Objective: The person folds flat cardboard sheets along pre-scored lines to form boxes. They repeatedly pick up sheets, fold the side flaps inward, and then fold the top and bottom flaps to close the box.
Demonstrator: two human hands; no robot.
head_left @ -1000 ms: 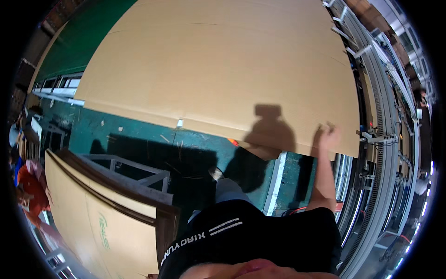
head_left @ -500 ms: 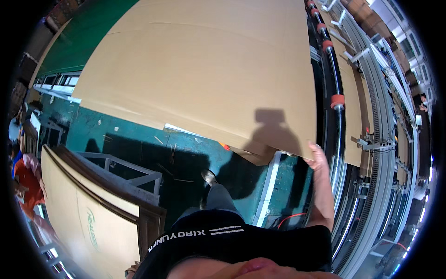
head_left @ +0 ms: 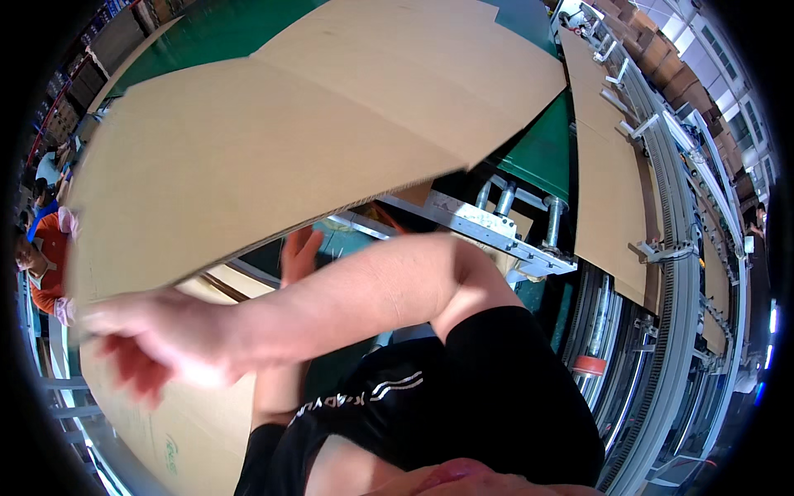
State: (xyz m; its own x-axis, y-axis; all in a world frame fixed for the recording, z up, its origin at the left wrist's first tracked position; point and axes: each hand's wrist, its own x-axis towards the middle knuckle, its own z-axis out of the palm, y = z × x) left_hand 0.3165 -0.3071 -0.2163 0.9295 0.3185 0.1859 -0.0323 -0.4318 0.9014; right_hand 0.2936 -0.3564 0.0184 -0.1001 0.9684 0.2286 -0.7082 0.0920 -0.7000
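A large brown cardboard sheet (head_left: 306, 116) spans the view, its near edge raised and slanting down to the left. My right arm reaches across my body, with my right hand (head_left: 165, 339) at the sheet's near left corner. Its thumb side lies by the corner and the fingers curl below, too smeared by motion to show a grip. My left hand (head_left: 299, 255) is just under the near edge, fingers spread upward, the tips partly hidden by the sheet. Beneath lies pale stacked board (head_left: 198, 422), mostly covered by the sheet and my arm.
To the right, a metal frame with rollers (head_left: 506, 202) borders a green belt (head_left: 542, 153). Beyond runs a long machine rail (head_left: 674, 207) with another cardboard strip (head_left: 612, 190) alongside. A co-worker in orange (head_left: 50, 264) stands at the left by the sheet.
The sheet has swung left and its near edge has risen, uncovering the roller frame. My right hand went from its near right corner across to the left; my left hand came up under the edge.
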